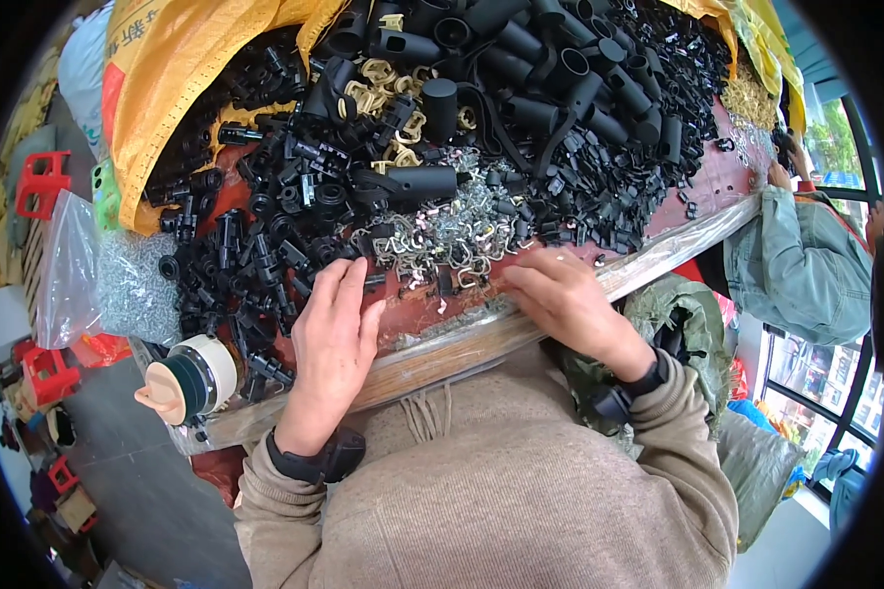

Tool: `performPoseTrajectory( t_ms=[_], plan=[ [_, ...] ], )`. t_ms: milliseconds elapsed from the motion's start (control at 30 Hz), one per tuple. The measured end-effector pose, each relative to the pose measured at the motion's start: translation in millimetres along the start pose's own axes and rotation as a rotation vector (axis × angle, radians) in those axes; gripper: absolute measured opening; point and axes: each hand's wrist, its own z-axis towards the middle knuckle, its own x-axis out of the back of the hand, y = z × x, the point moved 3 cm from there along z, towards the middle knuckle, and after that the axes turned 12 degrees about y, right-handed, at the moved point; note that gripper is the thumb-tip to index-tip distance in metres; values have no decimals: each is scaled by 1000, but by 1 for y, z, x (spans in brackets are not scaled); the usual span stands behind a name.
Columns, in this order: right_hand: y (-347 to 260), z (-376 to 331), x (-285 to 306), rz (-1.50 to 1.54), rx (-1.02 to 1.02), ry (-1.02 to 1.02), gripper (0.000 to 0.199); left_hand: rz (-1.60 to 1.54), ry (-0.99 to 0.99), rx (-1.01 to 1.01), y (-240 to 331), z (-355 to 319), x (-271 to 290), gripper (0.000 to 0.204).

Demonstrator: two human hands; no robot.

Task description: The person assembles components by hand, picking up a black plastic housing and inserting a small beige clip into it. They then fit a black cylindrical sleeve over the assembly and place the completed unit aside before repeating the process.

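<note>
The person's left hand [332,329] lies flat, palm down, on the red-brown worktop [417,316], its fingers spread apart and holding nothing, the fingertips touching small black moulded plastic parts [255,260]. The right hand [563,294] rests just beside it on the worktop's clear-film-wrapped front edge [481,344], fingers curled loosely together; whether that grip pinches anything cannot be told. Its fingertips sit at the near rim of a heap of small bent silver wire clips [440,236], which lies between the two hands and a little beyond them.

At the worktop's near left corner stands a dark green bottle with a cream cap [192,378], lying on its side. Left of it a clear plastic bag of small grey metal pieces [108,280] leans against the edge.

Farther back, larger black plastic tubes and caps [550,79] are piled high, with beige plastic rings [383,93] mixed in. A yellow woven sack with red print [172,74] folds open behind the pile.

To the right another person's pale blue-green sleeve [801,265] reaches in. Red plastic stools [44,182] stand on the grey floor at left; windows show at right.
</note>
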Motion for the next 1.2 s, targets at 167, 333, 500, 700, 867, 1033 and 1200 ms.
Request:
performPoseTrajectory(
  t_ms=[167,333,500,700,867,1033,1200],
  plan=[
    [0,8,-35,-107,98,-29,22,106,-44,-72,1,3,-3,33],
    [8,12,-53,-13,89,6,23,146,-86,-72,-7,7,-6,29],
    [13,11,-32,-157,70,107,19,189,-101,-50,8,17,-4,24],
    [18,9,-36,-178,92,84,12,191,-107,-91,10,15,-7,25],
    [18,1,-37,-204,74,133,12,167,-124,-79,17,11,-10,27],
    [18,3,-43,-243,84,163,11,187,-142,-72,16,9,-12,30],
    [21,2,-39,-246,114,227,11,187,-248,-47,11,12,-14,26]
  ],
)
